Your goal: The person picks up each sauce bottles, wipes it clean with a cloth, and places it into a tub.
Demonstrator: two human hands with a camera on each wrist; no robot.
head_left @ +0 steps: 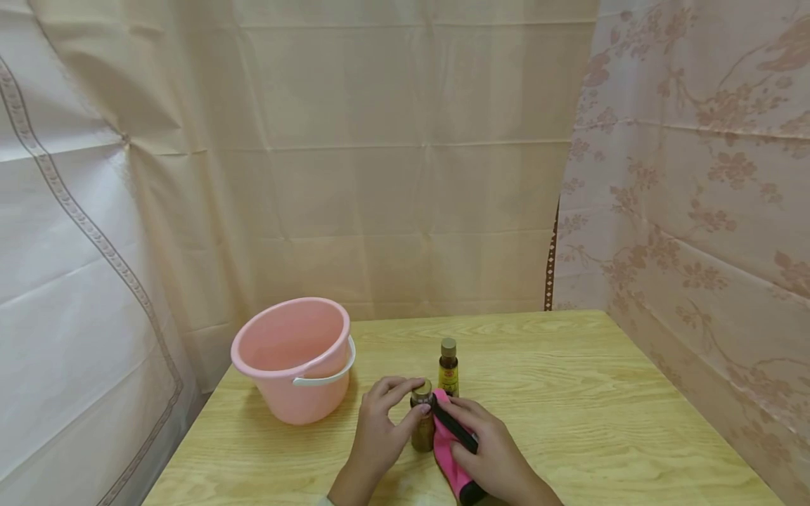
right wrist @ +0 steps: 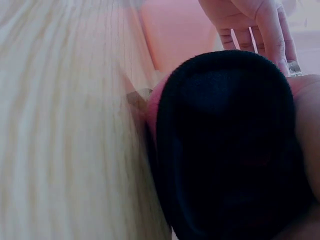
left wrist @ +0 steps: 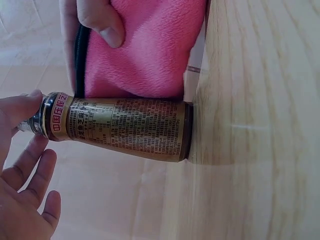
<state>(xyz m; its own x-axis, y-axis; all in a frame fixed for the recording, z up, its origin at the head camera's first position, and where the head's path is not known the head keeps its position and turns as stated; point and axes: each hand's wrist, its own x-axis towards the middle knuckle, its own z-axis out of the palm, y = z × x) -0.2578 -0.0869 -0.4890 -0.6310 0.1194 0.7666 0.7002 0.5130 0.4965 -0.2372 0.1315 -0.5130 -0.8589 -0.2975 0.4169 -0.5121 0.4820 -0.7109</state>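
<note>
On the pale wood-grain table (head_left: 601,400), your head view shows a gold-labelled glass bottle (head_left: 422,436) upright, your left hand (head_left: 380,420) pinching its top. Just right of this bottle, your right hand (head_left: 492,444) grips a fuzzy pink black-trimmed cloth (head_left: 444,446). Behind this bottle stands a dark yellow-labelled bottle (head_left: 448,376); to its left, a round pink plastic bucket (head_left: 300,402). Your left wrist view shows the cloth touching its printed side. In your right wrist view, the cloth's black side mostly hides it.

Your head view is evenly lit, with a faint shadow under the bucket (head_left: 300,402) left of the cloth (head_left: 446,457). Your right wrist view shows the cloth near-black, the table (right wrist: 65,125) beside it pale, the bucket beyond blurred.
</note>
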